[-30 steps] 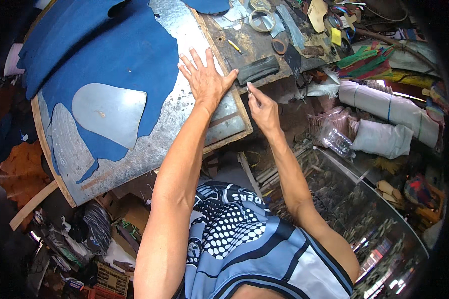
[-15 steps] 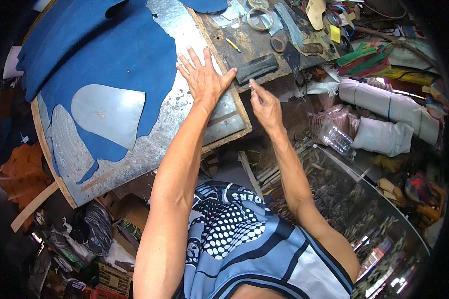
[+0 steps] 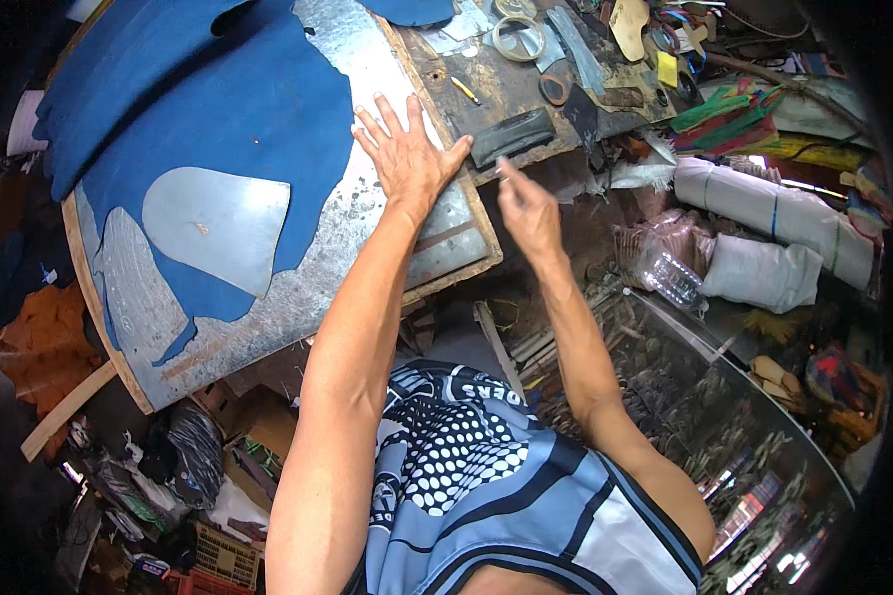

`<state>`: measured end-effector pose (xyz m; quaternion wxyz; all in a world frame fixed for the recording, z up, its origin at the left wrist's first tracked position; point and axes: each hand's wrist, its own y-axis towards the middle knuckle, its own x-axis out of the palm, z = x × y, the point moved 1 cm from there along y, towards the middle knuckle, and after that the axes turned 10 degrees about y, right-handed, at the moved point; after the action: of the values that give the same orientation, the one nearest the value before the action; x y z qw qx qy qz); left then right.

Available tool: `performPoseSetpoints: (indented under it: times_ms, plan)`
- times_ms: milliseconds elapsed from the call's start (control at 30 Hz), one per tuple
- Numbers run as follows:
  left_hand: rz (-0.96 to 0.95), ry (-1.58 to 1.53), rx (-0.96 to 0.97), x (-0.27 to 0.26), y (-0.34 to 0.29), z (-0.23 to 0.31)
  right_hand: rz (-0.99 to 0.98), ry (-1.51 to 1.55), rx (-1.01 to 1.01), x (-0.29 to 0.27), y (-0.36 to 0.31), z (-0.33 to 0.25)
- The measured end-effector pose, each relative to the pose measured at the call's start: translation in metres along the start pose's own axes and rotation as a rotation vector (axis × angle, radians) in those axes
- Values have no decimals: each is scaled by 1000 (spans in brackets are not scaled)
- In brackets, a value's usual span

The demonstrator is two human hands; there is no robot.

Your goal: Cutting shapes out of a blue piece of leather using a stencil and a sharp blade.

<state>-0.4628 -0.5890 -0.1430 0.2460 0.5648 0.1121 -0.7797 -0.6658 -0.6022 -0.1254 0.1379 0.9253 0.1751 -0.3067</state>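
My left hand (image 3: 407, 157) lies palm down with fingers spread on the metal-topped board (image 3: 313, 297), its thumb reaching over the wooden edge. My right hand (image 3: 528, 213) is closed, slightly blurred, beside the board's right edge; a small pale tip shows at its fingers, but I cannot make out what it holds. Just beyond those fingers lies a flat black leather-like piece (image 3: 512, 138) on the workbench. Across the board's left spreads a blue hide (image 3: 238, 109), with a grey rounded template (image 3: 218, 228) on top and a second worn, elongated template (image 3: 139, 283) beside it.
The wooden workbench (image 3: 437, 67) holds a yellow cutter (image 3: 464, 91), tape rolls (image 3: 518, 38), and scraps. White rolled bundles (image 3: 764, 203) and a clear plastic bottle (image 3: 673, 278) lie at right. A transparent sheet (image 3: 744, 397) leans near my right arm. Crates (image 3: 226, 555) stand lower left.
My right hand has shifted very slightly and its fingers are more blurred. My left hand, the hide and the templates stay in place.
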Motion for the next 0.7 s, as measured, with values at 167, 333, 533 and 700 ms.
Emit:
performPoseSetpoints:
  times_ms: [167,333,533,700]
  plan:
    - [8,-2,7,1,1,2,52,35,45,-6,4,4]
    - [6,-13,6,-1,0,2,143,60,93,-19,20,6]
    - [19,-19,-3,-1,0,0,-7,85,186,-7,7,-17]
    - [36,-28,4,0,2,3,-1,-20,-34,2,-1,8]
